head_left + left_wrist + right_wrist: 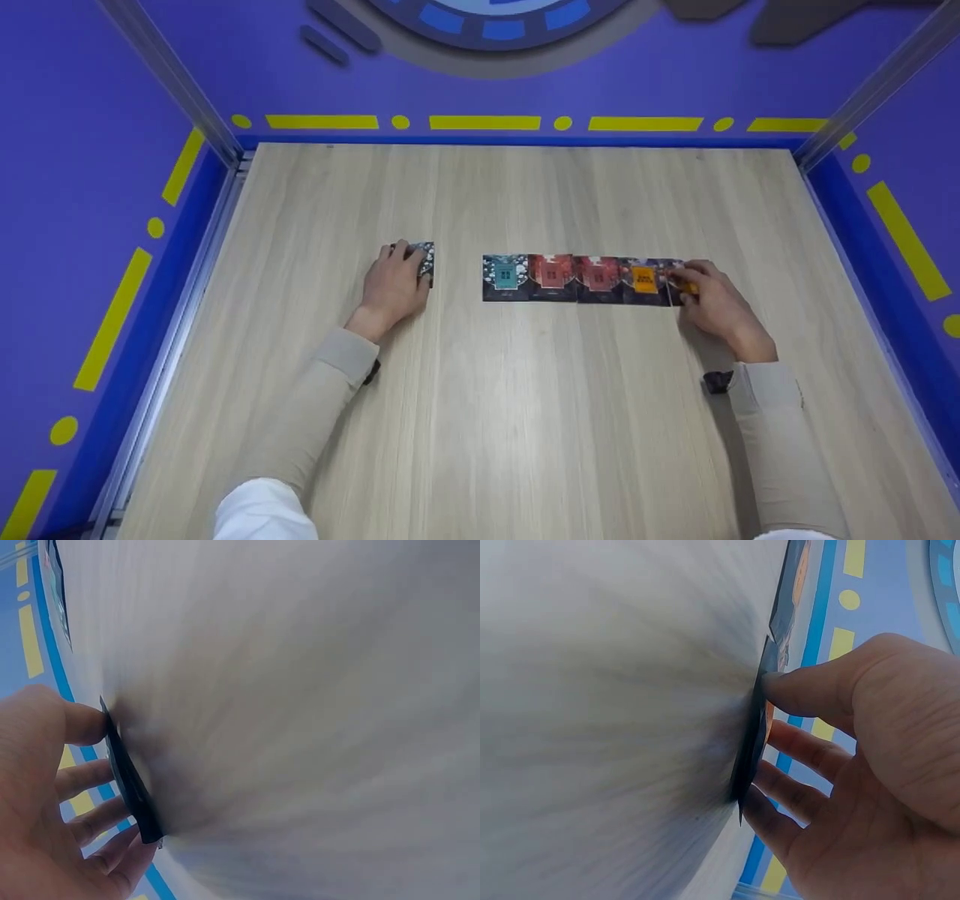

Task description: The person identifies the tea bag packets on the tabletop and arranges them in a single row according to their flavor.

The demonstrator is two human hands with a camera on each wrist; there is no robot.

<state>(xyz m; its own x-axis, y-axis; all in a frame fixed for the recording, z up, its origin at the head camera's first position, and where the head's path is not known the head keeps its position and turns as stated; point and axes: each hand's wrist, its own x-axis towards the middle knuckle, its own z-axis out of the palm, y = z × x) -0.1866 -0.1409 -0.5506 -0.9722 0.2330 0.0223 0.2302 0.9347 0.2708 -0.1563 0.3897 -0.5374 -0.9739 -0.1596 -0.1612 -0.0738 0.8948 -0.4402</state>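
On the left of the table, my left hand [394,281] grips a dark flat packet with a white floral pattern [428,262] by its edges, thumb on one side and fingers on the other. Most of its face is hidden. My right hand [720,300] holds another dark packet [754,742] with a bit of orange at the right end of a row. From the left, that row has a teal-labelled packet [505,277], a red-labelled packet [552,275], a second red-labelled packet [598,277] and an orange-labelled packet [644,280]. They lie side by side.
A light wood-grain table [495,420] bears all the packets. Blue panels with yellow dashes [484,122] close it in at the back, left and right. A gap of bare table separates the left packet from the row.
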